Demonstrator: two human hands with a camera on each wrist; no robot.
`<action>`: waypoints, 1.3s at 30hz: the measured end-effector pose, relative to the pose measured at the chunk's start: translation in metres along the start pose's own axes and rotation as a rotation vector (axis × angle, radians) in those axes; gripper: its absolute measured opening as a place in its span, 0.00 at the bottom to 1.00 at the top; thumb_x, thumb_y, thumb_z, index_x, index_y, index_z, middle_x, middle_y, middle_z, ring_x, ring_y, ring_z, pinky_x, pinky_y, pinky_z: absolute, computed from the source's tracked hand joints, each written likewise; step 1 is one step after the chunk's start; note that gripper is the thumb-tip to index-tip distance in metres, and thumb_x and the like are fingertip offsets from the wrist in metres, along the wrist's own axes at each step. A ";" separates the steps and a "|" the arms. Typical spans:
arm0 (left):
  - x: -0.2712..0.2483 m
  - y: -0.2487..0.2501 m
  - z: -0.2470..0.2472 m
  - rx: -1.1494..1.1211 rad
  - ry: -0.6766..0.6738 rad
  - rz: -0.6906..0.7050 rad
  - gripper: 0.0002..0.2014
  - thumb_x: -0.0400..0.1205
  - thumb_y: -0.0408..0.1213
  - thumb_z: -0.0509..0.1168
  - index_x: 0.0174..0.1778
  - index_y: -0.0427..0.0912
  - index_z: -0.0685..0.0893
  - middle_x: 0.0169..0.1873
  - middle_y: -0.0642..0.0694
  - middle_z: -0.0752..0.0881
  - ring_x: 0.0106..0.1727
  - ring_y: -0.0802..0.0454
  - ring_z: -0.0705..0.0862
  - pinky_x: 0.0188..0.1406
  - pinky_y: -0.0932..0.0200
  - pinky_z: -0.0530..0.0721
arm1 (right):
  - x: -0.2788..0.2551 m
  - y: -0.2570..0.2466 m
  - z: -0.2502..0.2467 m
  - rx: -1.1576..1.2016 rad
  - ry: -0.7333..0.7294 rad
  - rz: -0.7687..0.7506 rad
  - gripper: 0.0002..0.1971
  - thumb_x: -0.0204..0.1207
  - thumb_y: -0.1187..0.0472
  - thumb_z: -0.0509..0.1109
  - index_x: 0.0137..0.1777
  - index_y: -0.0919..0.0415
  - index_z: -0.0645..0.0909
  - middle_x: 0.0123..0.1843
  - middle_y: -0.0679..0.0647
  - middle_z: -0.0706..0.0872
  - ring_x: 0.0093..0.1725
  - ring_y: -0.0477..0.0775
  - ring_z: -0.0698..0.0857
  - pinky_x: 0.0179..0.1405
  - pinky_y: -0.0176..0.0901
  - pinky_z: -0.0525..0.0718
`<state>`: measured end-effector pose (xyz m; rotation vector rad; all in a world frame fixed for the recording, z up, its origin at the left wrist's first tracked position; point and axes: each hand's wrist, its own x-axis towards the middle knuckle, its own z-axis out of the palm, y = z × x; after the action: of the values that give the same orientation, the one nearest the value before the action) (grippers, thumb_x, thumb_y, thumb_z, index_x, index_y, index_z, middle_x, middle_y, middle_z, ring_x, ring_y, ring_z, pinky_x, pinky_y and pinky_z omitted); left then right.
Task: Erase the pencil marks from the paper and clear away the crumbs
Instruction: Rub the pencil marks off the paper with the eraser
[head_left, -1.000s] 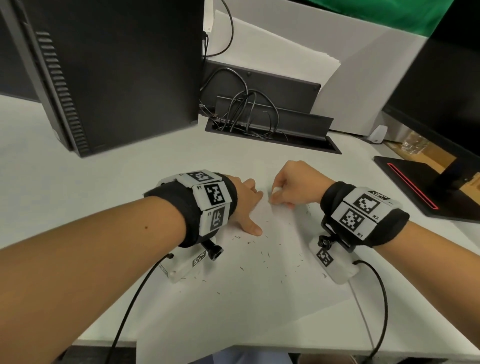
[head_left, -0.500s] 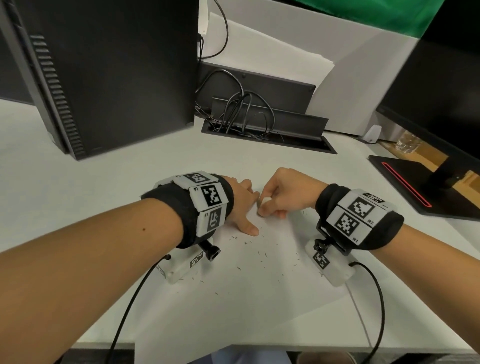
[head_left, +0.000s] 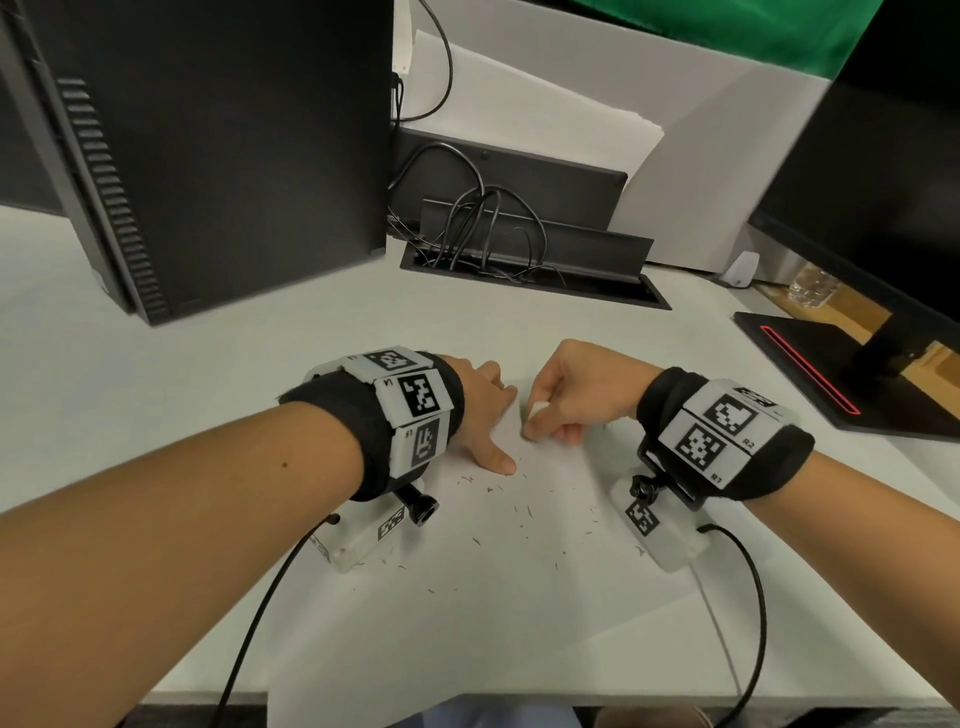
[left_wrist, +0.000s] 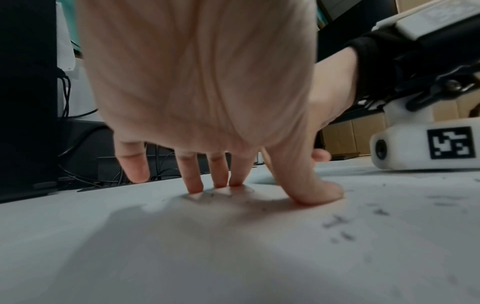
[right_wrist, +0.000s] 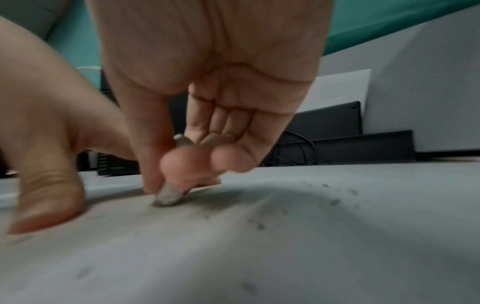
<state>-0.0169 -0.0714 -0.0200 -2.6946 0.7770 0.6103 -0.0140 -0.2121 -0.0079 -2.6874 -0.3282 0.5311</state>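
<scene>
The person's left hand (head_left: 480, 410) is lying spread on the paper (head_left: 519, 582), its straight fingers (left_wrist: 193, 179) and thumb pressing the sheet down onto the white desk (head_left: 182, 405); the little finger is lifting clear of the surface in the left wrist view. Just to its right, the right hand (head_left: 582, 395) is curling over a small white eraser (head_left: 537, 413), pinching it between thumb and fingertips. In the right wrist view the eraser's grey, dirtied tip (right_wrist: 167, 196) is touching the paper, and the picture is blurring around the fingers. Dark eraser crumbs (head_left: 519, 514) are lying scattered over the sheet on the near side of both hands, with a few more to the right of the eraser. The paper is sitting near the desk's near edge, one corner reaching past it. At the far left a black computer tower (head_left: 218, 145) is standing, with a cable tray (head_left: 530, 260) behind the hands and a monitor stand (head_left: 841, 374) at the far right.
</scene>
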 end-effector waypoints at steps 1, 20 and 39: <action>0.000 0.000 0.000 -0.003 -0.001 0.001 0.44 0.78 0.65 0.57 0.83 0.46 0.48 0.78 0.46 0.58 0.76 0.42 0.65 0.66 0.45 0.71 | 0.001 0.002 -0.001 -0.025 0.043 0.009 0.04 0.67 0.62 0.77 0.33 0.61 0.87 0.19 0.46 0.83 0.20 0.39 0.80 0.27 0.25 0.78; -0.010 -0.022 -0.001 -0.258 0.008 0.021 0.45 0.73 0.56 0.71 0.82 0.46 0.57 0.77 0.50 0.60 0.76 0.48 0.66 0.76 0.49 0.66 | 0.004 0.011 -0.006 0.052 0.152 0.082 0.06 0.71 0.68 0.72 0.35 0.62 0.80 0.30 0.57 0.86 0.21 0.45 0.83 0.35 0.39 0.87; -0.005 -0.018 0.001 -0.161 -0.032 0.002 0.46 0.74 0.59 0.68 0.83 0.45 0.53 0.75 0.46 0.61 0.75 0.44 0.67 0.74 0.44 0.69 | -0.005 0.000 0.001 0.018 -0.015 -0.020 0.06 0.70 0.63 0.76 0.35 0.61 0.82 0.27 0.53 0.85 0.24 0.47 0.83 0.29 0.32 0.81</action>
<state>-0.0105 -0.0539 -0.0161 -2.8212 0.7524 0.7448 -0.0191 -0.2130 -0.0065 -2.6609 -0.3527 0.5456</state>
